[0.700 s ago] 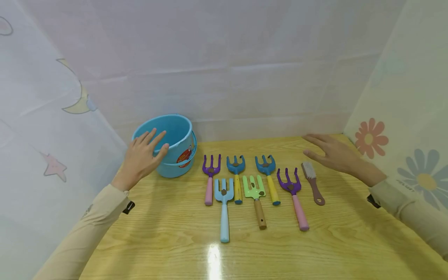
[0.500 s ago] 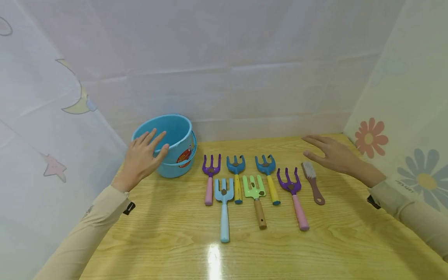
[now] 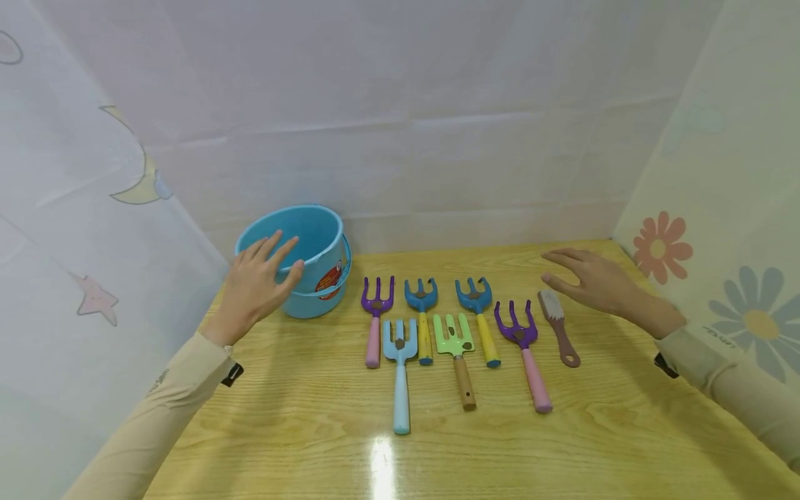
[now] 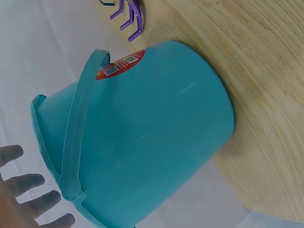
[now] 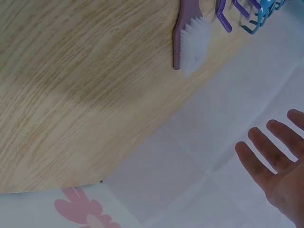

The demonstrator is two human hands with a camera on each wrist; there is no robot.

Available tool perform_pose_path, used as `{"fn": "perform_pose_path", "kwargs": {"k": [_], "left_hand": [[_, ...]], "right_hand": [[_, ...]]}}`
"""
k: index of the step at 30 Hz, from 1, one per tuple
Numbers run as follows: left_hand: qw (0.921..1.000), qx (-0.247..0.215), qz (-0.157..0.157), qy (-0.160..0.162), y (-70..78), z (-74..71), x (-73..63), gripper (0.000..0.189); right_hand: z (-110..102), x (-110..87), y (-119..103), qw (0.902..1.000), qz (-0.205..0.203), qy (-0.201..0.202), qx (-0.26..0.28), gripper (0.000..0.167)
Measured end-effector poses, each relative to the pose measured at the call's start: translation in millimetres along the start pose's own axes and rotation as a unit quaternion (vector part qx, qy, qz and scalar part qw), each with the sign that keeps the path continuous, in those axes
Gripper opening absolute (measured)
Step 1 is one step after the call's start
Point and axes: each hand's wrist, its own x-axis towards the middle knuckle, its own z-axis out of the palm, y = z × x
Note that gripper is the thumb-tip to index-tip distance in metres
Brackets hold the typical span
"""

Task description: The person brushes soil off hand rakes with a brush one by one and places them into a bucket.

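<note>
Fingers spread, my left hand (image 3: 253, 288) hovers in front of the blue bucket (image 3: 309, 305) and holds nothing; in the left wrist view its fingertips are near the bucket's rim (image 4: 43, 137). My right hand (image 3: 596, 281) hangs in the air with fingers extended, above and right of a brush (image 3: 558, 321) with pale bristles. Several hand forks lie between the hands: a purple one with a pink handle (image 3: 373, 340), two blue ones with yellow handles (image 3: 425, 337) (image 3: 487, 340), a light blue one (image 3: 401, 389), a green one with a wooden handle (image 3: 463, 378), and another purple one (image 3: 535, 378).
The wooden table (image 3: 312, 444) is bounded by a pale cloth wall (image 3: 469, 173) at the back and printed cloths on both sides. The bucket's handle (image 3: 340, 281) hangs down on its right side, across a red label.
Very little differs. My right hand has sunk slightly, and my left hand has shifted a touch to the right. The bucket, forks and brush lie as before.
</note>
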Motion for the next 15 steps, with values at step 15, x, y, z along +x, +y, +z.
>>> {"fn": "perform_pose_path", "kwargs": {"k": [15], "left_hand": [[0.9989, 0.007, 0.028, 0.038, 1.0, 5.7, -1.8, 0.050]], "right_hand": [[12, -3.2, 6, 0.9999, 0.002, 0.012, -0.007, 0.053]]}}
